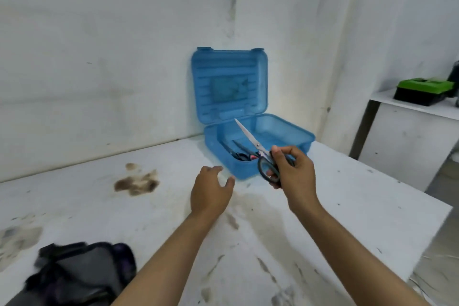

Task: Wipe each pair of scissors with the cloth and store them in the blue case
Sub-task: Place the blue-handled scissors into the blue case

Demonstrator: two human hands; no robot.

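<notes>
The blue case [295, 131] stands open on the white table against the wall, its lid leaning upright. Two pairs of dark-handled scissors [242, 153] lie in its tray. My right hand [294, 169] grips a third pair of scissors [250, 138] by the dark handles, with the silver blades pointing up and left over the tray's front edge. My left hand [211, 192] hovers empty above the table just left of the case, fingers spread. The dark grey cloth [82, 271] lies crumpled at the near left of the table.
The white table [347, 218] carries brown stains left of the case and smudges across the middle. Its right edge drops off beside a separate white stand [409, 107] holding a green and black box [422, 90].
</notes>
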